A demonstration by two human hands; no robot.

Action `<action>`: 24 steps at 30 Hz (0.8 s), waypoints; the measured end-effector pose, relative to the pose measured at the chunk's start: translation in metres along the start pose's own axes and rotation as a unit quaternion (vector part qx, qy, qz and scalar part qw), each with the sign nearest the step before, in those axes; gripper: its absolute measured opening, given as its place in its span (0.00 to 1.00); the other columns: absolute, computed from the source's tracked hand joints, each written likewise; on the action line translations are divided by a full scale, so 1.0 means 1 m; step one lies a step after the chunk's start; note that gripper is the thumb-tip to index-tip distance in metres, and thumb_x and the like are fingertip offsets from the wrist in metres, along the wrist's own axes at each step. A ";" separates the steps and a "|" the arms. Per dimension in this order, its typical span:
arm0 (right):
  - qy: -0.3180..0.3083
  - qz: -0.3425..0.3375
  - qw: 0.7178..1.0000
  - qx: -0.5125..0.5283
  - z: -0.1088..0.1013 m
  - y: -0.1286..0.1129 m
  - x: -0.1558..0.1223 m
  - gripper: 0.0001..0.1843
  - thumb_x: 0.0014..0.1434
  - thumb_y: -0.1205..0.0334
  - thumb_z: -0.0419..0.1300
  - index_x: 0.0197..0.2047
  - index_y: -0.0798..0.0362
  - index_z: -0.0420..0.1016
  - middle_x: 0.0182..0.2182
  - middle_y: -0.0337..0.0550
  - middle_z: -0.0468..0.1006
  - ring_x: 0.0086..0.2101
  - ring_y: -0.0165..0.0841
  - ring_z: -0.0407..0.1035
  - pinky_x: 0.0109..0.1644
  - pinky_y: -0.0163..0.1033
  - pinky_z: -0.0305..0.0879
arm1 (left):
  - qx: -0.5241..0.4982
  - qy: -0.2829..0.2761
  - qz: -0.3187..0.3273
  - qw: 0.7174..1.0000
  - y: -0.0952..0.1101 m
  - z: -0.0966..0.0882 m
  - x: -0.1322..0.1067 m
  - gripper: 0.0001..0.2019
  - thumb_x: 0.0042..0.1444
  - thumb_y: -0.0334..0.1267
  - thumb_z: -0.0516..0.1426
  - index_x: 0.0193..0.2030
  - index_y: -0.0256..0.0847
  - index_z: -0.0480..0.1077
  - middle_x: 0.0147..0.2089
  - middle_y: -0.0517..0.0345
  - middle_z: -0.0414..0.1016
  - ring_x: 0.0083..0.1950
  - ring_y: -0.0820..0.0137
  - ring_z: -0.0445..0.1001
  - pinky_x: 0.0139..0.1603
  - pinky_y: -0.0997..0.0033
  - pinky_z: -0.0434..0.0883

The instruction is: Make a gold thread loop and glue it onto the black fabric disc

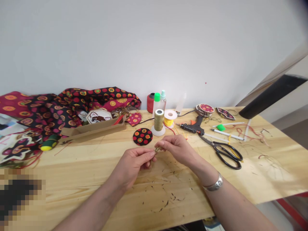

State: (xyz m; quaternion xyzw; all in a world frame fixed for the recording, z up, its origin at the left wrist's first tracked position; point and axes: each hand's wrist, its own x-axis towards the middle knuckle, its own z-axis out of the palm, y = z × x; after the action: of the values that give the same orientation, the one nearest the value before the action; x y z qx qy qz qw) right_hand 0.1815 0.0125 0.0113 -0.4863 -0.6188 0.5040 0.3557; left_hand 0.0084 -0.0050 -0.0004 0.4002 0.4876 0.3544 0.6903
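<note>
Over the middle of the wooden table, my left hand (138, 162) and my right hand (176, 147) meet fingertip to fingertip. Both pinch a short piece of olive-green cord (157, 149); its lower part is mostly hidden by my left fingers. Just beyond them lies a round black fabric piece (142, 137) with red and yellow patterns. Behind my right hand stand a spool of olive thread (159, 121) and a spool of yellow cord (170, 118). A silver bracelet (213, 183) circles my right wrist.
Black-handled scissors (228, 154) and a glue gun (194, 126) lie at right, near a white pen (227, 134). Bottles (156, 105) stand by the wall. Patterned cloth (96, 98) and a cardboard tray (93, 130) fill the left back. Dark scraps (168, 202) litter the front.
</note>
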 end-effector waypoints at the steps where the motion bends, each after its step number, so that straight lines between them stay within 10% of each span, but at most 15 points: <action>1: 0.005 0.010 1.000 0.002 -0.001 -0.001 0.000 0.18 0.57 0.52 0.56 0.31 0.58 0.79 0.24 0.42 0.77 0.26 0.27 0.67 0.33 0.34 0.64 | -0.003 0.003 0.001 1.000 0.000 0.000 0.000 0.07 0.44 0.38 0.63 0.25 0.36 0.77 0.24 0.58 0.73 0.23 0.78 0.60 0.26 0.75 0.59; 24: -0.038 0.022 0.997 0.062 -0.001 0.004 0.001 0.05 0.49 0.63 0.62 0.26 0.56 0.76 0.24 0.39 0.77 0.26 0.27 0.67 0.34 0.35 0.63 | -0.009 0.004 0.012 1.000 0.001 0.000 -0.001 0.09 0.45 0.40 0.64 0.26 0.36 0.77 0.24 0.58 0.72 0.23 0.78 0.60 0.25 0.76 0.59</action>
State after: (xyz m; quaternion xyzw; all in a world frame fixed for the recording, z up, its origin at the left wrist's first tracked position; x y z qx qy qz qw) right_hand 0.1834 0.0139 0.0081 -0.4576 -0.5886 0.5668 0.3504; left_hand 0.0075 -0.0051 0.0012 0.3982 0.4820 0.3684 0.6881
